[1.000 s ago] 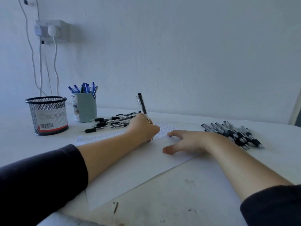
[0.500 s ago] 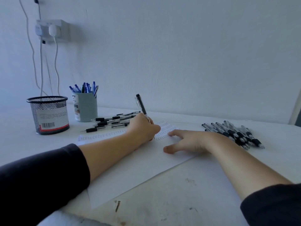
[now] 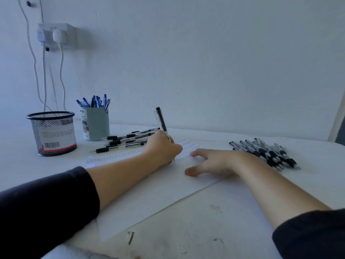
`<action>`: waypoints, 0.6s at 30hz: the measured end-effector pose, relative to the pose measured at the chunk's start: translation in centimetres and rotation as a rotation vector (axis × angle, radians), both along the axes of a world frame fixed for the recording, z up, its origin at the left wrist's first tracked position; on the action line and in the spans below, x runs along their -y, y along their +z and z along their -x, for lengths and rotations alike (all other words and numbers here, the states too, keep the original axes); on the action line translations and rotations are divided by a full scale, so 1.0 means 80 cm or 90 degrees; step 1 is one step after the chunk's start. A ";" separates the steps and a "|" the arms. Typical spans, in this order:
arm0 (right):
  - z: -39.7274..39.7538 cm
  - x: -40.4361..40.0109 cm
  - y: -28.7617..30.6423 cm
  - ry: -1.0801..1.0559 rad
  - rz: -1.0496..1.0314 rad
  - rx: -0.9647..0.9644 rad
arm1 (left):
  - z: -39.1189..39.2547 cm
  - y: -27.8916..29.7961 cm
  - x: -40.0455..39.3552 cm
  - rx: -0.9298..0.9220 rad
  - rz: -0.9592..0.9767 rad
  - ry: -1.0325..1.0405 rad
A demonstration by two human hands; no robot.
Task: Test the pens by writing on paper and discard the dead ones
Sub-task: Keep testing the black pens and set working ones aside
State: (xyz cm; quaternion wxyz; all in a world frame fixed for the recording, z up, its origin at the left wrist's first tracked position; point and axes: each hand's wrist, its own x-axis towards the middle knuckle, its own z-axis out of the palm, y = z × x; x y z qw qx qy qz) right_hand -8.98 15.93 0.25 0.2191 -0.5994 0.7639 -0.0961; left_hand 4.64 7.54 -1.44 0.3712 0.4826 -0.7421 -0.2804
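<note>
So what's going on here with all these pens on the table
A person is testing pens. The left hand grips a black pen, tip down on the paper, beside rows of small marks. The right hand lies flat on the sheet. One pile of black pens lies behind the paper, another pile to the right.

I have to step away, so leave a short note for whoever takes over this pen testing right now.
Left hand grips a black pen, tip down on the paper.
Right hand lies flat, holding the paper.
Rows of test marks already run across the sheet's far edge.
One pile of black pens lies behind the left hand, another pile to the right; which is tested, I cannot tell.
Mesh bin and cup of blue pens stand far left.
Left: finish this pen, sort it, go on.
</note>
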 end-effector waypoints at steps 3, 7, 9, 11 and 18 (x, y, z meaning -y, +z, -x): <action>0.000 0.000 0.000 0.001 0.001 0.000 | 0.001 -0.001 0.000 -0.001 0.007 -0.003; 0.001 0.001 -0.002 0.001 0.001 -0.002 | 0.002 -0.002 -0.001 0.007 0.014 0.001; 0.001 0.002 -0.002 0.003 0.002 -0.001 | 0.002 -0.001 -0.001 0.011 0.019 -0.001; 0.002 0.002 -0.002 0.006 0.003 0.000 | 0.002 -0.001 -0.002 0.010 0.020 0.002; 0.002 0.003 -0.002 0.004 0.002 -0.003 | 0.002 -0.004 0.001 0.004 0.017 -0.017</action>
